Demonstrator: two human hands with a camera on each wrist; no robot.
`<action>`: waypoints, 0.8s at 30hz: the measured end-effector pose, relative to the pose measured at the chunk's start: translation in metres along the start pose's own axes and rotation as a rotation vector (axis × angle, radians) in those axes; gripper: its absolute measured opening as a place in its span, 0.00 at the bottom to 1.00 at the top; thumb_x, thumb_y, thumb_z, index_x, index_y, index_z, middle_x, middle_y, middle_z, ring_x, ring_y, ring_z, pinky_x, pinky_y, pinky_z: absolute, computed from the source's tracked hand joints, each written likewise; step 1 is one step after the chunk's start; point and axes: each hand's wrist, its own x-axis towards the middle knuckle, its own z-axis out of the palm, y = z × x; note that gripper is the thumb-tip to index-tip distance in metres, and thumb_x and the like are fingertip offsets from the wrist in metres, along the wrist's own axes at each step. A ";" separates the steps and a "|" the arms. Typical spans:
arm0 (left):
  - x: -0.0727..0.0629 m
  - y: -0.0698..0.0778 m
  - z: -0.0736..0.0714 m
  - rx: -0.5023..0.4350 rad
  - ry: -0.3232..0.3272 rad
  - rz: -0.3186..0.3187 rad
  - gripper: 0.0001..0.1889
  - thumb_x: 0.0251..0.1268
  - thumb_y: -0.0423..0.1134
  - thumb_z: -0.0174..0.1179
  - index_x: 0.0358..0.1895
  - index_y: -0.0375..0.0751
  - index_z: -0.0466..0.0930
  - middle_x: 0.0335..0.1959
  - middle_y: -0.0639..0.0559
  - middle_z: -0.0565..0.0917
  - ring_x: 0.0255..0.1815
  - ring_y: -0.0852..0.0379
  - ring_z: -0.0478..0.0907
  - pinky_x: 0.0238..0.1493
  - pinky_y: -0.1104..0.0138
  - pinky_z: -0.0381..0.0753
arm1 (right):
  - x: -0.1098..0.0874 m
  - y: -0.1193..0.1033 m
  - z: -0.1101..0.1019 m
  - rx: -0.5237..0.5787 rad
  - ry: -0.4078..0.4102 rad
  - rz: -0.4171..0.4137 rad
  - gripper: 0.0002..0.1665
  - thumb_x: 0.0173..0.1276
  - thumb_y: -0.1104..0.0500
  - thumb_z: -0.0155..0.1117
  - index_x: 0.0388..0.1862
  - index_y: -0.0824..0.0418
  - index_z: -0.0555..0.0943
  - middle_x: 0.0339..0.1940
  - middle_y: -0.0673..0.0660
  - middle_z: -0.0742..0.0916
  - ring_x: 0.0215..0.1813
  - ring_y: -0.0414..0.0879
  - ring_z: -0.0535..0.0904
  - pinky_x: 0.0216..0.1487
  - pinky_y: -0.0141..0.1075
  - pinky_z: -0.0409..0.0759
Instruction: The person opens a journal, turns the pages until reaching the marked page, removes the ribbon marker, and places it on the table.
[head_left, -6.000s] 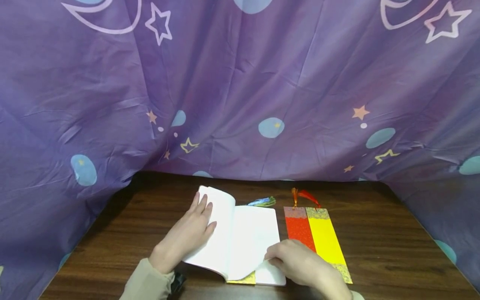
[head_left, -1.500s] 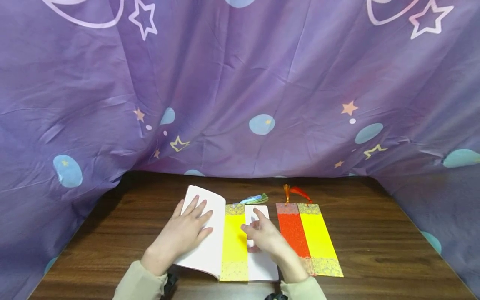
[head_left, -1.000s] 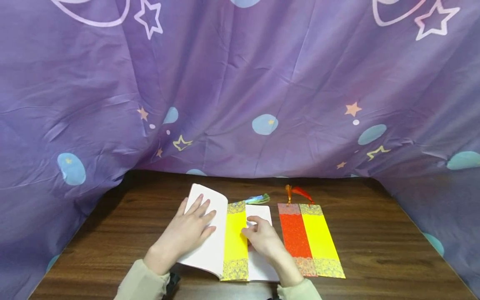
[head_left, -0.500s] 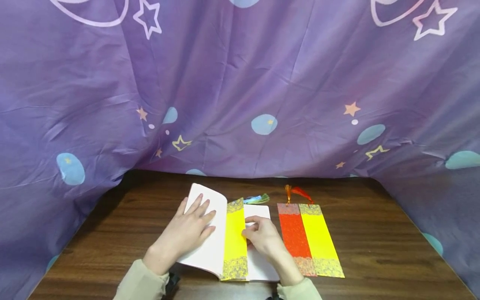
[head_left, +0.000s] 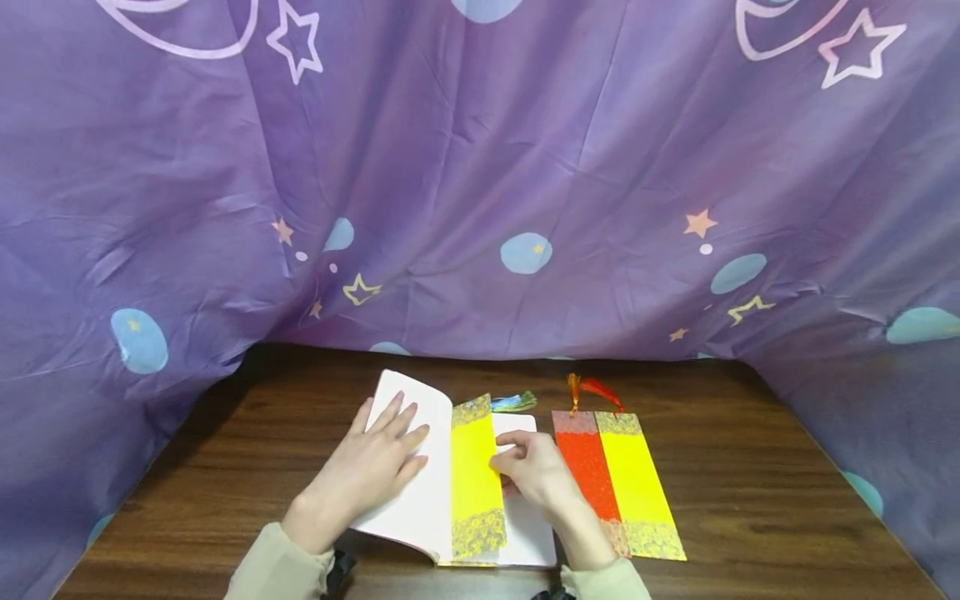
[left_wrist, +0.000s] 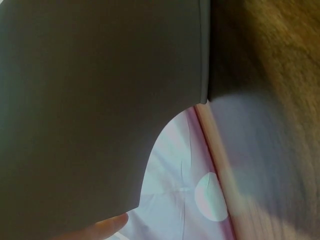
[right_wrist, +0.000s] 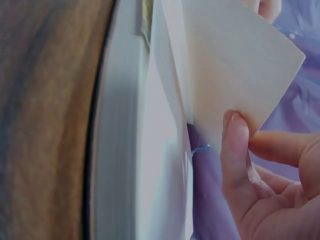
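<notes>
An open notebook (head_left: 408, 500) with blank white pages lies on the table. My left hand (head_left: 371, 467) rests with spread fingers on its raised left-hand pages. My right hand (head_left: 540, 475) pinches the right edge of a yellow bookmark (head_left: 476, 467) with patterned ends, tilted over the right-hand page. In the right wrist view the pale back of the bookmark (right_wrist: 235, 65) shows between thumb and finger. A blue-green tassel (head_left: 513, 402) lies beyond the notebook's top edge. Under the pages, a thin yellow patterned strip (right_wrist: 146, 17) shows. The left wrist view is mostly filled by the notebook's dark underside (left_wrist: 90, 100).
To the right of the notebook lie a red bookmark (head_left: 585, 471) and another yellow bookmark (head_left: 641, 483), side by side, with orange and red tassels (head_left: 600, 390) at their tops. A purple patterned cloth (head_left: 480, 183) hangs behind the dark wooden table (head_left: 765, 500).
The right-hand page was turned to the left, uncovering the yellow bookmark. My right hand then took its right edge and lifted it off the page, tilting it. My left hand stayed on the left-hand pages.
</notes>
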 end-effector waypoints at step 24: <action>-0.001 -0.001 0.000 -0.017 -0.001 -0.002 0.21 0.71 0.49 0.56 0.61 0.42 0.80 0.68 0.39 0.71 0.74 0.41 0.58 0.72 0.40 0.46 | 0.007 -0.018 -0.058 0.059 0.084 0.036 0.20 0.66 0.68 0.63 0.57 0.73 0.75 0.34 0.57 0.86 0.29 0.45 0.78 0.31 0.37 0.84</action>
